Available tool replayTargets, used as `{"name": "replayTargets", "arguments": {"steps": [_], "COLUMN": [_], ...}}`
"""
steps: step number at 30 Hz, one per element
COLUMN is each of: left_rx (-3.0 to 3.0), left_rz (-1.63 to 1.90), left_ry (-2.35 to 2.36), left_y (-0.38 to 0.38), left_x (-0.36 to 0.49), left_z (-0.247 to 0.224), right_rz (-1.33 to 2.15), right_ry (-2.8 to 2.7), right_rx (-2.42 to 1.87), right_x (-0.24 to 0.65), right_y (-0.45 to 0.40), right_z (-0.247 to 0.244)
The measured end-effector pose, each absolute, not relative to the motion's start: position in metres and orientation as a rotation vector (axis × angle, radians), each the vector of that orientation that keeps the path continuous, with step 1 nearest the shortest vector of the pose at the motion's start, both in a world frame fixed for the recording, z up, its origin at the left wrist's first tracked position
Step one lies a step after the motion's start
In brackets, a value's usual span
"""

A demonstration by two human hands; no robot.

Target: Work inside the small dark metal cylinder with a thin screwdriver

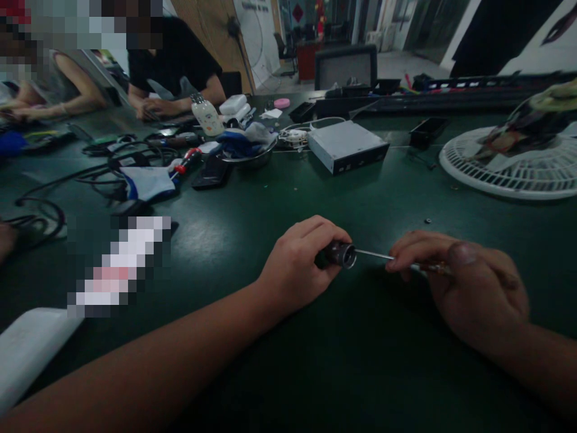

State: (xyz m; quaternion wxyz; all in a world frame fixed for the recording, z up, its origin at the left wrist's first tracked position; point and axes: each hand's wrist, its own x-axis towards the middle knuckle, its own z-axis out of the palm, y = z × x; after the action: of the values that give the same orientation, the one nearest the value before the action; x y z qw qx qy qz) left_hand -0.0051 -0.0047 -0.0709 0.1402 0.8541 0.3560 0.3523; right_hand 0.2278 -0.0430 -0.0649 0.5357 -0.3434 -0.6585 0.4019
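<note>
My left hand (303, 260) is closed around a short dark cylinder (341, 254) with a round, ringed open end facing right. Most of the cylinder's body is hidden inside my fingers. In my right hand (469, 282) is a screwdriver (375, 255) with a thin metal shaft and an amber-looking handle, mostly covered by the fingers. The shaft points left, and its tip meets the rim of the cylinder; whether it is inside or only touching I cannot tell. A tiny dark ring-like part (428, 221) lies on the green table (279, 204) beyond my right hand.
A silver disc drive (347, 144) sits ahead. A white fan grille (505, 171) stands at the right. Further left are a metal bowl (252, 157) with cloth, a black phone (211, 173), a red-handled screwdriver (188, 160) and cables (49, 201). Co-workers sit across at the left.
</note>
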Motion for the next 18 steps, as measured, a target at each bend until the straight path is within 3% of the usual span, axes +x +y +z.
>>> {"name": "replayTargets", "arguments": {"steps": [18], "left_rx": [2.465], "left_rz": [1.01], "left_ry": [1.037], "left_y": [-0.0035], "left_x": [-0.0035], "left_z": [-0.0726], "right_rz": [0.988], "right_ry": [-1.585], "right_rx": [-0.784], "right_x": [0.2295], "right_y": [-0.0423], "right_z": [-0.0679]}}
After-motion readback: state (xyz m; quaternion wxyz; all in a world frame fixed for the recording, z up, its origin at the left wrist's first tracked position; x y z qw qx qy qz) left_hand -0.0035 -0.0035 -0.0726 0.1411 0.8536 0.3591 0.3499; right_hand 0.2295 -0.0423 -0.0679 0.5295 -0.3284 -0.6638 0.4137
